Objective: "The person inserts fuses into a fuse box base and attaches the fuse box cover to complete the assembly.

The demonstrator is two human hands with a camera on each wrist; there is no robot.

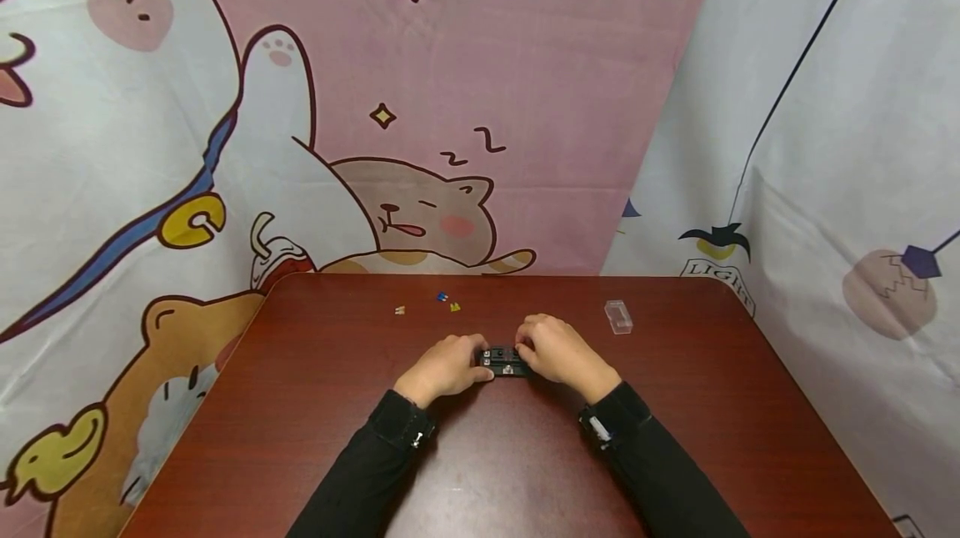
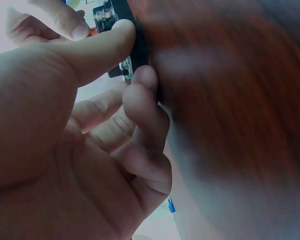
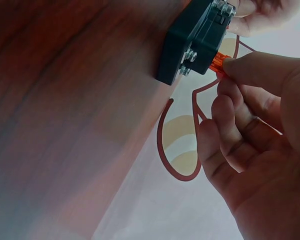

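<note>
A black fuse block (image 1: pixel 506 361) with metal screw terminals lies on the table between both hands. My left hand (image 1: pixel 446 367) grips its left end, with the thumb on the near side and fingers at the far side. At the block's upper right, my right hand (image 1: pixel 558 349) pinches a translucent orange blade fuse (image 3: pixel 218 63) between thumb and forefinger. In the right wrist view the fuse meets the top of the block; how deep it sits cannot be told. The other fingers of the right hand are curled below the fuse.
Beyond the left hand lie small blade fuses: a pale one (image 1: pixel 400 310), a blue one (image 1: pixel 442 297) and a yellow one (image 1: pixel 454 307). A clear plastic box (image 1: pixel 618 317) stands at the back right of the brown table (image 1: pixel 675 404). A printed cloth (image 1: pixel 562 104) hangs behind.
</note>
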